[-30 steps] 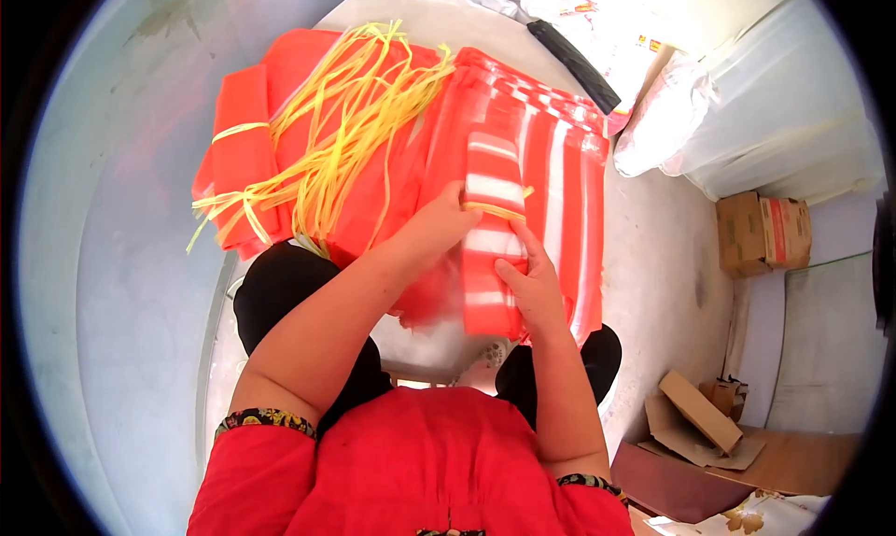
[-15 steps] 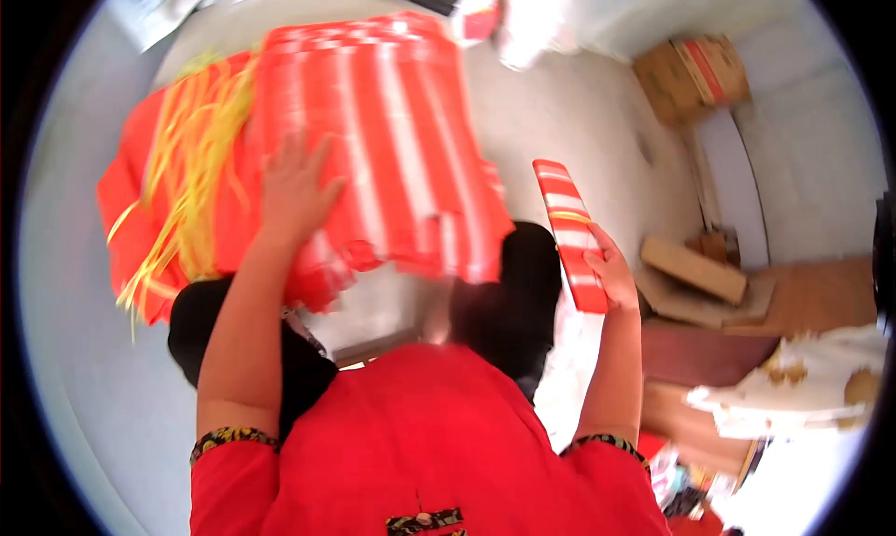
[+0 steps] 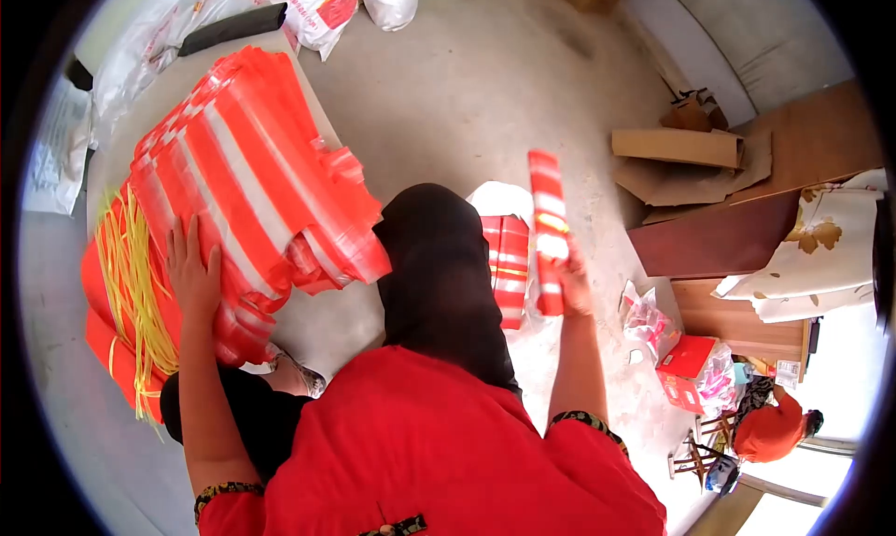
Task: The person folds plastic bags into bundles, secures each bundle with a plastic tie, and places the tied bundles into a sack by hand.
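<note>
My left hand [image 3: 194,273] lies with fingers spread on the edge of a stack of red-and-white striped plastic bags [image 3: 247,153]. Long yellow strips [image 3: 131,284] are draped over red plastic to the left of that hand. At right, my right hand [image 3: 576,286], slightly blurred, is closed around the lower part of a narrow folded bag bundle [image 3: 548,192], striped red and white, with a yellow band across its middle. Similar red-and-white bundles [image 3: 507,265] lie low beside my right knee, partly behind the held one.
White sacks [image 3: 303,4] and a dark roll [image 3: 233,29] are at the upper left. Flattened cardboard [image 3: 677,148] rests by a brown wooden board at right. Farther off are a red box [image 3: 686,363], plastic bags, and a person in an orange top [image 3: 770,430] near stools.
The view has swung rightward, bringing the floor bundles and the other person into sight. My right hand still grips the folded bundle; my left hand stays on the stack, closer to its left edge.
</note>
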`<state>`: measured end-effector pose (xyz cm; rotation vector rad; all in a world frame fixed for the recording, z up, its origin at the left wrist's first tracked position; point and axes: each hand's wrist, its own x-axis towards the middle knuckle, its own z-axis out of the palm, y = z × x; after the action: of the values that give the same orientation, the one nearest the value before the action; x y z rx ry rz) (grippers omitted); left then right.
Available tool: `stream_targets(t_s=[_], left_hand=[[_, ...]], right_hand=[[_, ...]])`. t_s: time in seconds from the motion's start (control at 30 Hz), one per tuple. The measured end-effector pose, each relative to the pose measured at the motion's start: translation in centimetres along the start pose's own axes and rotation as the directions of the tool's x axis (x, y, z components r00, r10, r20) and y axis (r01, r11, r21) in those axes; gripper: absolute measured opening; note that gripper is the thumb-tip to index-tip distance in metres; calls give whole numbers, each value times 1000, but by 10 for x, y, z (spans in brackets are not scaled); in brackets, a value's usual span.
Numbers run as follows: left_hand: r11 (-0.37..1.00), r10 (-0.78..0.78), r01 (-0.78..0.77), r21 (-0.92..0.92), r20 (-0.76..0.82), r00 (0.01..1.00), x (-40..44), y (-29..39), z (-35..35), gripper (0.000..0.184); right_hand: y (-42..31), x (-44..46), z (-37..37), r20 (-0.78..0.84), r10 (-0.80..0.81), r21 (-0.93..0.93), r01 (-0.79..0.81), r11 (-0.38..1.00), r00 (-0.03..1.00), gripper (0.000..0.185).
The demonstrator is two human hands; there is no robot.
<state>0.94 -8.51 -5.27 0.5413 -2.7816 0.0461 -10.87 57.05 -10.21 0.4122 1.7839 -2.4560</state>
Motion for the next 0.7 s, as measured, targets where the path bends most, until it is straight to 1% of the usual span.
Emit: stream_targets(t_s=[0.03,0.07,0.1,0.13,0.2,0.23,0.33,0.43,0.5,0.53,0.57,0.67,0.7], left_hand=[[1000,-7,7,26,13,1000,1,0,1,65],[1000,-3,2,28,13,1000,1,-1,1,65],[1000,3,-3,29,13,1000,1,-1,2,65],[1000,8,-9,28,12,1000,2,-2,2,64],[999,33,-33,26,0,999,2,-3,2,65],[999,47,-47,26,-4,999,2,-3,1,65],[998,70,-70,11,-7,998,2,1,-5,65],[997,74,-74,16,-5,997,3,5,-7,64],[997,76,-76,21,-3,997,2,4,-7,64],[997,76,-76,22,-1,997,3,4,-6,64],[997,77,-77,24,1,997,3,4,-6,64],[998,66,-67,19,18,998,4,5,-8,63],[997,70,-71,19,15,997,4,5,-8,63]], right_hand=[[35,4,-29,-10,97,-170,-97,981,995,63],[62,1,-46,-39,180,-313,-183,932,983,63],[89,-3,-63,-67,261,-446,-263,856,963,64],[103,-14,-65,-108,325,-548,-329,769,940,64],[166,-24,-101,-83,232,-621,-232,749,969,63],[171,-29,-101,-172,318,-567,-358,742,932,63],[185,-22,-107,-182,313,-554,-360,751,932,63],[186,0,-113,-153,342,-513,-370,774,927,63],[191,18,-119,-129,248,-650,-271,710,960,63],[184,26,-112,-110,202,-712,-219,668,973,64],[173,31,-108,-167,322,-641,-351,683,932,63],[198,43,-127,-70,189,-864,-154,480,979,67],[194,39,-122,-101,207,-871,-187,453,973,67]])
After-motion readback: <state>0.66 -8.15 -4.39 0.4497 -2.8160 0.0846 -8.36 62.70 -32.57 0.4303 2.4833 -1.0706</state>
